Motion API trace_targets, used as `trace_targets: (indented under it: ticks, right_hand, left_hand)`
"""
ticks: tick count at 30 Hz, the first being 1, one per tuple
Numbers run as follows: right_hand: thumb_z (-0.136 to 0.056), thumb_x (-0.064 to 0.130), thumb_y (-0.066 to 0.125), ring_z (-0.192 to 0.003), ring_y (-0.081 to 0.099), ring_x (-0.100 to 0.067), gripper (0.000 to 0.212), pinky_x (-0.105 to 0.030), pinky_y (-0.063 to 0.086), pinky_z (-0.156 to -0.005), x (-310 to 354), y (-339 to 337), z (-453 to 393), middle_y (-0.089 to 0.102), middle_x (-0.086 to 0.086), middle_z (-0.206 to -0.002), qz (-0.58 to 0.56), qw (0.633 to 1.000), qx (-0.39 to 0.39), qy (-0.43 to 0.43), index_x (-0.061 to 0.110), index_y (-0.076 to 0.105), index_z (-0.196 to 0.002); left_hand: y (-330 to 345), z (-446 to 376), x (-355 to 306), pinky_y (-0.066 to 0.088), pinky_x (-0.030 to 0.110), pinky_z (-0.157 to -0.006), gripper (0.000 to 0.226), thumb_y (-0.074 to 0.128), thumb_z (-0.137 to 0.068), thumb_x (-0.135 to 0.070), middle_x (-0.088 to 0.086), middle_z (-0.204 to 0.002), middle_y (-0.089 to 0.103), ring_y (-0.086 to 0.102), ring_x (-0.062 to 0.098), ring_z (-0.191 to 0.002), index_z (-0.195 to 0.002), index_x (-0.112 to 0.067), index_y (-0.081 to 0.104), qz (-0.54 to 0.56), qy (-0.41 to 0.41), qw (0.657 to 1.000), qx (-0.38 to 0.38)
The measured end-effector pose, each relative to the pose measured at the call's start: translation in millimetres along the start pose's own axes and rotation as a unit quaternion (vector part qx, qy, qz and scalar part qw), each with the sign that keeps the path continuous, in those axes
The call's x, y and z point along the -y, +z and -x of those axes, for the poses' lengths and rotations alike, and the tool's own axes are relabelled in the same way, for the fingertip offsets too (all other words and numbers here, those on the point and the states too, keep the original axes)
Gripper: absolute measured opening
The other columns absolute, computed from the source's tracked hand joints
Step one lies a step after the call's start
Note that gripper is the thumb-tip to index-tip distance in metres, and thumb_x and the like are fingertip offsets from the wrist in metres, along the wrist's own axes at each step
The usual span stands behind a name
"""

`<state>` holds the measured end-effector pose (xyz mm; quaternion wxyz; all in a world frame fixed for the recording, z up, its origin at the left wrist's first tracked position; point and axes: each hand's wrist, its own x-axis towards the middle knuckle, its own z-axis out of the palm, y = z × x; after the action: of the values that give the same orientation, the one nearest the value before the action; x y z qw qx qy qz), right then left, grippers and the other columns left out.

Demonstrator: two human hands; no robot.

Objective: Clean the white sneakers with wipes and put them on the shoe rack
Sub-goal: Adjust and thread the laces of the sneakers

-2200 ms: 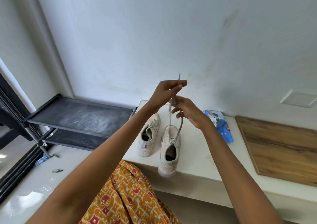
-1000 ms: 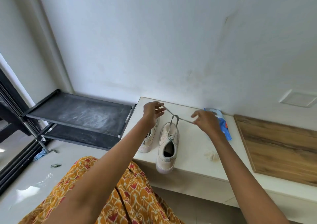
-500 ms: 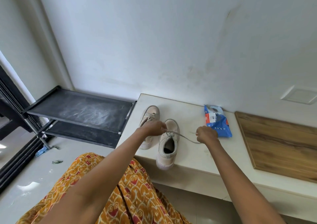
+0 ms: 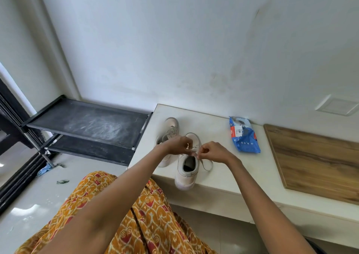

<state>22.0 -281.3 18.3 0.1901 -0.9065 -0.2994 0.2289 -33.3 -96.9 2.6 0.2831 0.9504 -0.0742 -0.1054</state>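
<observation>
Your left hand (image 4: 178,145) and right hand (image 4: 210,150) each pinch the lace (image 4: 206,165) over the near sneaker (image 4: 187,168), which lies heel-toward-you at the table (image 4: 223,180) edge, the shoe rack (image 4: 87,121) to its left.

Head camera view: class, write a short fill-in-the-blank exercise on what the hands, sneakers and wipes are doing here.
1. Both hands, left hand and right hand, pinch the ____ of the nearer sneaker.
2. The blue wipes pack lies to the ____ of the sneakers.
3. The shoe rack holds ____ sneakers.

Missing words: laces; right; no
</observation>
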Motion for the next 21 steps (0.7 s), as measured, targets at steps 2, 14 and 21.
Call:
trace_targets:
  ticks: [2,14,21]
  right_hand:
    - [-0.074,0.029,0.063,-0.074,0.063,-0.011,0.007,-0.032,0.047,-0.067,-2.7,-1.9,1.8,0.07,0.007,-0.074,-0.027,0.999,-0.042,0.002,0.022,0.065,-0.073]
    - [-0.089,0.019,0.057,-0.077,0.063,-0.016,0.018,-0.034,0.049,-0.07,-16.5,0.0,1.6,0.071,-0.002,-0.085,0.022,0.995,-0.091,-0.025,0.019,0.07,-0.102]
    - [-0.094,0.017,0.045,-0.08,0.052,-0.016,0.021,-0.03,0.042,-0.073,-7.3,-9.0,3.4,0.054,0.0,-0.082,-0.09,0.993,-0.076,-0.013,0.014,0.054,-0.076]
  left_hand:
    - [-3.8,0.5,2.1,0.036,0.021,-0.061,0.025,0.067,-0.086,-0.029,-0.001,-0.081,0.057,0.047,0.007,-0.067,-0.097,-0.007,0.065,0.066,-0.014,0.998,0.007]
    - [-22.7,-2.4,5.6,0.045,0.026,-0.076,0.024,0.053,-0.094,-0.018,0.007,-0.105,0.058,0.051,0.015,-0.084,-0.117,-0.024,0.058,0.098,-0.07,0.977,0.178]
    - [8.2,-10.3,1.5,0.04,0.028,-0.072,0.027,0.069,-0.084,-0.027,0.007,-0.087,0.061,0.054,0.018,-0.083,-0.093,-0.001,0.068,0.1,-0.044,0.994,0.014]
